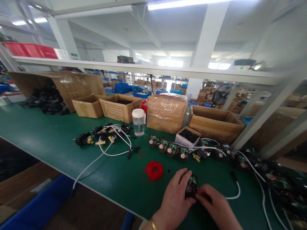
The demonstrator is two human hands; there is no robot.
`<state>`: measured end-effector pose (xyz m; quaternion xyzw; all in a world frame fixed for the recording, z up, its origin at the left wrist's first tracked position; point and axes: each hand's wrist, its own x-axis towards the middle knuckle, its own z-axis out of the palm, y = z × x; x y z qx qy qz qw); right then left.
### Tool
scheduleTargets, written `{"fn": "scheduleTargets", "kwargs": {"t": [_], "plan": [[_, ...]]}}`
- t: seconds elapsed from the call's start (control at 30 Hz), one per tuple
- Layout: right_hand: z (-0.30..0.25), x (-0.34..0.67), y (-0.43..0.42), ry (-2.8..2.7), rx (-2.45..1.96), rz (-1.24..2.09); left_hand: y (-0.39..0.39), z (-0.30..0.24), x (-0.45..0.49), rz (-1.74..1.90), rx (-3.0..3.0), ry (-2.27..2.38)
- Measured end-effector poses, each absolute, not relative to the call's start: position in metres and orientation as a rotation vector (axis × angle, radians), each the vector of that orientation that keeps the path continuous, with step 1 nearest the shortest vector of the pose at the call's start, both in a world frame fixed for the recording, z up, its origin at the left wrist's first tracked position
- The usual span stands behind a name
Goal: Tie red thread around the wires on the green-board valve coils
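Note:
My left hand (176, 195) wraps round a small black housing with a green circuit board (192, 184) showing on its upper face. At the housing's lower right edge, my right hand (213, 201) has its fingertips pinched together. Whatever lies between those fingertips is too small or hidden to name. A white cable (233, 197) with a black end comes out from behind my right hand. Left of my hands lies a tangle of thin red wire (154, 171), with a tiny black piece (169, 171) beside it. Several similar open units with circuit boards (172, 149) stand in a row just beyond.
Behind the row are a small box of black parts (188, 136), a wrapped carton (167, 114), open cartons (121, 107) and a lidded clear jug (138, 122). Black-and-brass units with white cables (100, 135) lie left. More units crowd the right, near a metal shelf post (261, 118).

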<state>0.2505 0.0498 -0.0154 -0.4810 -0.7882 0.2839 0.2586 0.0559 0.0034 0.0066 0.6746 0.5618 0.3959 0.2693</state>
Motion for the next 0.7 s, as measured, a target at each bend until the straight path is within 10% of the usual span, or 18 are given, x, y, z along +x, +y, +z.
{"fn": "scheduleTargets", "kwargs": {"t": [0.27, 0.7], "plan": [[-0.026, 0.277, 0.029, -2.067, -1.443, 0.924, -0.026, 0.013, -0.044, 0.846, 1.417, 2.484], [-0.028, 0.271, 0.025, -2.022, -1.426, 0.862, -0.009, 0.025, -0.074, 0.487, 1.427, 2.493]]}}
